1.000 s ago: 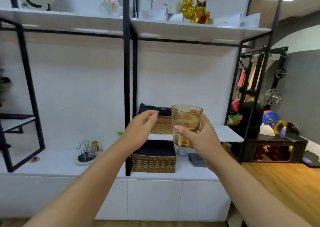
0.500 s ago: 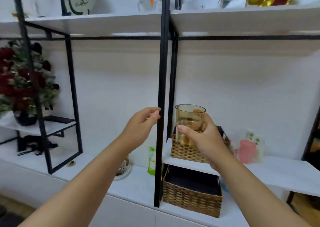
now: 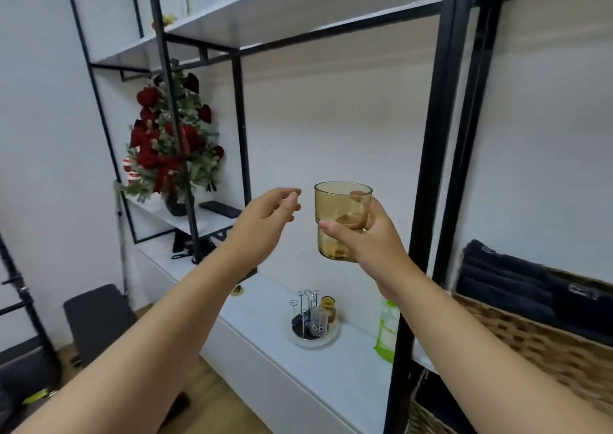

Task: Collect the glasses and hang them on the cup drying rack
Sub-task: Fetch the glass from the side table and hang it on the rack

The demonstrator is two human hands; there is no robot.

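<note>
My right hand point(image 3: 368, 238) holds an amber glass point(image 3: 338, 211) upright in the air, thumb in front and fingers behind it. Just left of the glass, my left hand point(image 3: 265, 224) hovers with loosely curled fingers, holding nothing. Below the hands, on the white counter point(image 3: 265, 320), stands the cup drying rack point(image 3: 310, 320), a round base with thin wire pegs. A clear glass point(image 3: 317, 320) and an amber glass point(image 3: 328, 307) sit on it, and a dark object lies on its left side.
Black metal shelf posts point(image 3: 428, 201) rise just right of the held glass. A green pouch point(image 3: 386, 329) leans by the post. A wicker basket point(image 3: 547, 337) with dark cloths sits at right. A red flower arrangement point(image 3: 169, 148) stands on a side shelf at left.
The view has swung left and closer to the shelving, so the rack now lies below my hands. The glass stays in my right hand; the left hand stays beside it.
</note>
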